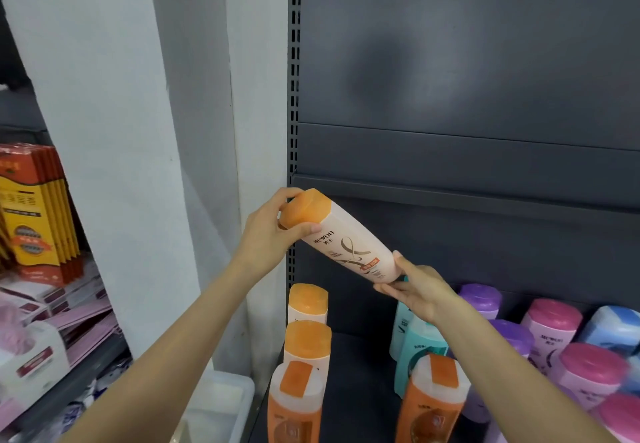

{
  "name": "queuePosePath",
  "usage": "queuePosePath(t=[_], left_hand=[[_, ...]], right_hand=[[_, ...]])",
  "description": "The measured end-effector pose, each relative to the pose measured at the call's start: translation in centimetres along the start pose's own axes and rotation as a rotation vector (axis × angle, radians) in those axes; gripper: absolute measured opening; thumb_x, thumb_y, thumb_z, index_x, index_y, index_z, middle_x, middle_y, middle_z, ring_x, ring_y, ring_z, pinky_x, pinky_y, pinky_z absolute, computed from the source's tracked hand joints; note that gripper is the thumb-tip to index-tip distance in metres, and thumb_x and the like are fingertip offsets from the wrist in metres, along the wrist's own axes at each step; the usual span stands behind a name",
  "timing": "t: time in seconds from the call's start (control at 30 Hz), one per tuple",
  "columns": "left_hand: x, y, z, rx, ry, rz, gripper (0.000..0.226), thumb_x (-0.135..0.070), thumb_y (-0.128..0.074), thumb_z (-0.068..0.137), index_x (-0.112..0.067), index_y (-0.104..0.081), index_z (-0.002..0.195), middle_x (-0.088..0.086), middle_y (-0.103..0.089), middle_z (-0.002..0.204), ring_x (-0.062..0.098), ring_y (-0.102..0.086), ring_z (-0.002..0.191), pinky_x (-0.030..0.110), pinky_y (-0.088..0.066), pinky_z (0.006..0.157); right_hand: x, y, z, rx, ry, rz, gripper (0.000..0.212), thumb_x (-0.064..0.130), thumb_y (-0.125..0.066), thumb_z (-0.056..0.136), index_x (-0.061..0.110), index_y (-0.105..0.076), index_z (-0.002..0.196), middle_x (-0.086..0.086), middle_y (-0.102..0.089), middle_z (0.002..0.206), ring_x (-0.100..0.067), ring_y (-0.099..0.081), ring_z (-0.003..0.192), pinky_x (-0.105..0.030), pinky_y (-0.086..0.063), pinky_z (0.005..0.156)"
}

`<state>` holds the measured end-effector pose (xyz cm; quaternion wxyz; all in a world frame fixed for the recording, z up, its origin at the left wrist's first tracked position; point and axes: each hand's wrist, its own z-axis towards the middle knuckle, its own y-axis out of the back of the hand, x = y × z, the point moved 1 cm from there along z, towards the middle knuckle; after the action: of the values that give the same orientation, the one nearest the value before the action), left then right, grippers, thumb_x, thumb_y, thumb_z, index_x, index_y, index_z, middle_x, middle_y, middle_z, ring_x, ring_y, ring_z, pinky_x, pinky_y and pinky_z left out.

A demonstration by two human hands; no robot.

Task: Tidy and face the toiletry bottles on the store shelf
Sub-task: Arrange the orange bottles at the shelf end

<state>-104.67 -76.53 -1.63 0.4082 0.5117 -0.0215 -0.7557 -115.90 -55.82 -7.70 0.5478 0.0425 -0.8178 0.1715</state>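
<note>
Head view: I hold a pale peach bottle (349,246) with an orange cap in mid-air, tilted almost onto its side, in front of the dark grey shelf back panel (467,78). My left hand (273,231) grips the capped end at upper left, thumb curled across the cap and fingers wrapped behind it; my right hand (414,288) pinches the bottle's base at lower right, thumb on top and fingers beneath. The printed label faces me. Below, on the shelf (360,383), two orange-capped white bottles (307,304) stand in a file at the left edge, with two orange bottles (294,404) nearer me. A teal bottle (415,349) stands partly hidden behind my right wrist, and purple, pink and blue-capped bottles (554,324) crowd the right. Far left, red and yellow boxes (38,214) stand on a neighbouring shelf beyond a white pillar (114,130).
</note>
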Motion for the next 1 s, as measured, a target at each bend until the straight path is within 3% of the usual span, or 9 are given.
queuePosePath(t=[0.17,0.33,0.5,0.73,0.87,1.0], left_hand=[[0.6,-0.9,0.8,-0.042,0.006,0.035,0.055,-0.03,-0.071,0.081,-0.025,-0.044,0.129,-0.007,-0.047,0.12,0.01,-0.045,0.102,0.025,-0.042,0.083],[2.2,-1.5,1.2,-0.034,0.002,0.163,0.056,-0.03,-0.07,0.081,-0.026,-0.043,0.131,0.001,-0.049,0.13,0.01,-0.041,0.106,0.025,-0.037,0.085],[4.9,-2.2,1.4,-0.017,0.066,0.251,0.056,-0.028,-0.069,0.083,-0.026,-0.043,0.133,0.005,-0.048,0.131,0.024,-0.047,0.117,0.032,-0.042,0.09],[8.1,-4.1,2.8,0.144,0.095,0.328,0.059,-0.029,-0.072,0.08,-0.027,-0.045,0.132,0.005,-0.05,0.124,0.023,-0.05,0.111,0.028,-0.04,0.087],[10.0,-5.8,3.6,0.22,0.142,0.32,0.061,-0.028,-0.076,0.075,-0.024,-0.048,0.129,0.006,-0.054,0.12,0.023,-0.052,0.107,0.028,-0.04,0.085],[11.4,-7.4,4.2,0.286,0.156,0.313,0.06,-0.028,-0.084,0.066,-0.024,-0.052,0.116,0.002,-0.06,0.111,0.017,-0.053,0.096,0.028,-0.045,0.079]], right_hand=[[-0.7,-0.6,1.5,-0.026,0.136,-0.25,0.023,0.019,-0.06,0.091,-0.001,-0.062,0.102,-0.018,-0.066,0.107,-0.024,-0.066,0.095,-0.031,-0.053,0.087],[-1.7,-2.4,3.1,-0.084,0.308,-0.766,0.046,0.023,-0.061,0.089,0.006,-0.05,0.131,-0.009,-0.066,0.107,-0.019,-0.064,0.099,-0.035,-0.05,0.092],[-3.2,-5.2,3.5,0.088,0.4,-1.02,0.046,0.027,-0.07,0.083,0.014,-0.056,0.125,-0.003,-0.064,0.116,-0.015,-0.059,0.105,-0.025,-0.046,0.087],[-5.6,-7.0,4.6,0.196,0.392,-1.053,0.046,0.026,-0.076,0.077,0.015,-0.062,0.119,0.0,-0.065,0.112,-0.01,-0.059,0.101,-0.024,-0.049,0.088],[-5.8,-6.9,5.1,0.212,0.385,-1.029,0.037,0.024,-0.077,0.077,0.015,-0.066,0.111,0.004,-0.065,0.1,-0.002,-0.058,0.087,-0.008,-0.045,0.069],[-6.1,-6.7,5.7,0.187,0.361,-0.993,0.032,0.022,-0.08,0.072,0.014,-0.068,0.101,0.005,-0.064,0.094,-0.004,-0.059,0.087,-0.012,-0.046,0.073]])
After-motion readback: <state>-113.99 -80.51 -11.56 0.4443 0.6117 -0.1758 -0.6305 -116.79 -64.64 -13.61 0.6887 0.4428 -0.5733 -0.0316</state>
